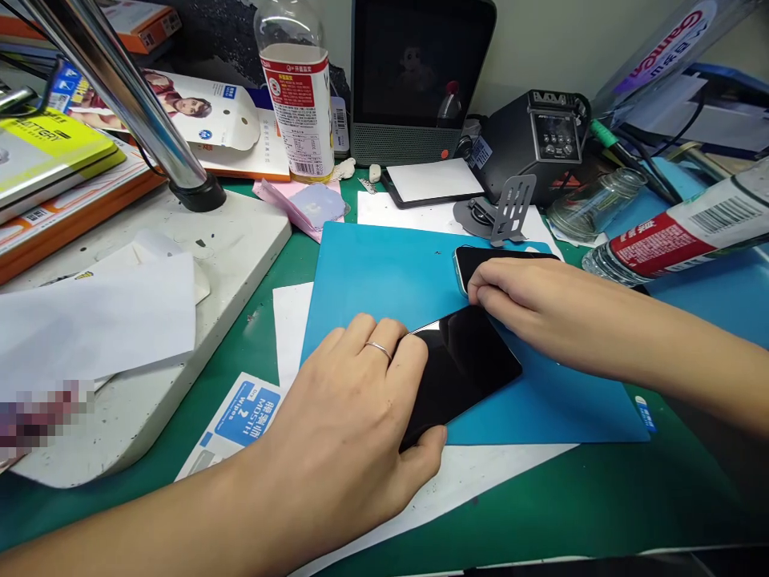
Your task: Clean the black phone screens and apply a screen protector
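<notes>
On a blue mat (366, 264) lies a smartphone (465, 361) with a dark, glossy screen. My left hand (354, 401), a ring on one finger, is closed around its left end, with the thumb along the near edge. At the phone's far edge, my right hand (510, 292) is closed, its fingers pinched together. Whatever those fingertips may hold is hidden. Just behind them a second smartphone (474, 260) lies on the mat, partly covered by my right hand. To the left of my left hand is a blue and white wipes packet (249, 413).
A metal lamp pole (132, 104) rises from a white base (252, 232). Toward the back stand a drink bottle (300, 104), a tablet-like screen (414, 64), a black device (534, 144) and a grey stand (513, 208). A tilted bottle (666, 240) lies near my right forearm.
</notes>
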